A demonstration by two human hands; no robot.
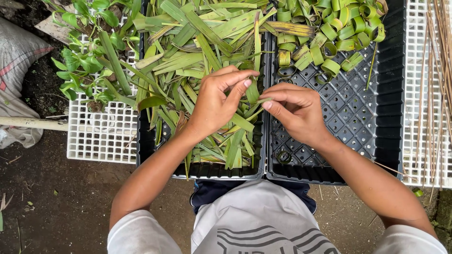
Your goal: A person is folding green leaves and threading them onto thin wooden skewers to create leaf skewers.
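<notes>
While both hands meet over the seam between two black trays, the left hand (214, 106) has its fingers curled in, with thumb and forefinger pinched together on the upper part of a green leaf strip (253, 91). That strip runs down between the two hands, just above the heap of cut leaves. The right hand (294, 110) is likewise nearly closed, its fingertips (267, 104) drawn together on the lower end of the same strip, knuckles turned up toward the camera. Whether the strip is already bent into a loop cannot be told, since the fingers cover it.

Under the left hand lies the left black tray (146, 141), piled with flat green leaf strips (188, 61). Under the right hand sits the right black tray (358, 117), its perforated floor mostly bare near the wrist, with a cluster of rolled leaf rings (329, 37) at its far end and one lone ring (283, 156) near the front edge. White lattice trays flank both: the one on the left (101, 136) carries small leafy seedlings (84, 56), the one on the right (414, 94) carries thin brown sticks (438, 70)
</notes>
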